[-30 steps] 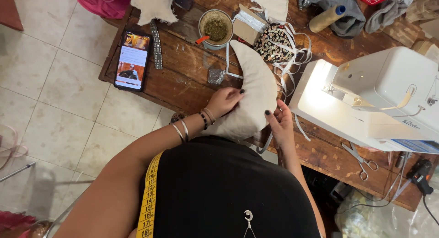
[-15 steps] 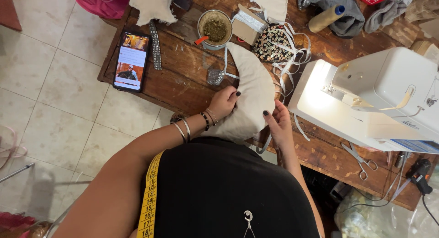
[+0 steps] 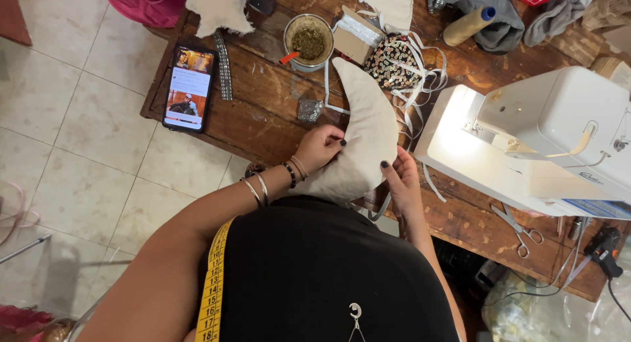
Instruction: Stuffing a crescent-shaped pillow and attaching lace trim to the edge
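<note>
A cream crescent-shaped stuffed fabric piece (image 3: 363, 135) lies over the near edge of the wooden table (image 3: 263, 118), its tip pointing away from me. My left hand (image 3: 320, 147) grips its left edge, with bracelets on the wrist. My right hand (image 3: 401, 180) holds its lower right edge with dark-painted nails. A yellow measuring tape (image 3: 211, 296) hangs over my shoulder.
A white sewing machine (image 3: 532, 145) stands at the right, with scissors (image 3: 519, 229) in front of it. A phone (image 3: 190, 87) with a lit screen lies at the left. A cup with a straw (image 3: 307, 36), a patterned fabric piece with white ribbons (image 3: 394, 63), a thread spool (image 3: 468, 25) and a star-shaped fabric piece (image 3: 220, 7) sit farther back.
The crescent piece has shifted slightly under both hands; my hands keep their hold on it and hardly move.
</note>
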